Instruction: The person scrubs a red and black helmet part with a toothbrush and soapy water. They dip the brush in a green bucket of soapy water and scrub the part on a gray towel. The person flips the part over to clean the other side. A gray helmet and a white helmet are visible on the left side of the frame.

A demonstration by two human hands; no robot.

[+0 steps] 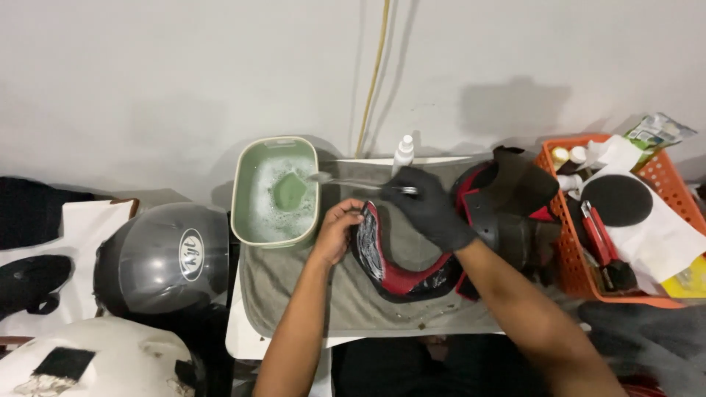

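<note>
My bare left hand [338, 229] grips the left edge of a red, black and white helmet cheek pad [390, 261] lying on a grey towel [294, 283]. My right hand [430, 209], in a black glove, holds a thin brush [353, 181] whose head reaches over the rim of a pale green basin [240, 192] filled with soapy water. More black and red helmet padding [511, 209] lies to the right of the gloved hand.
A white bottle [403, 152] stands behind the towel. An orange basket [570, 257] at the right holds bottles, a black round pad, red tools and paper. A dark grey helmet [158, 261] and a white helmet [88, 364] sit at the left. A wall rises behind.
</note>
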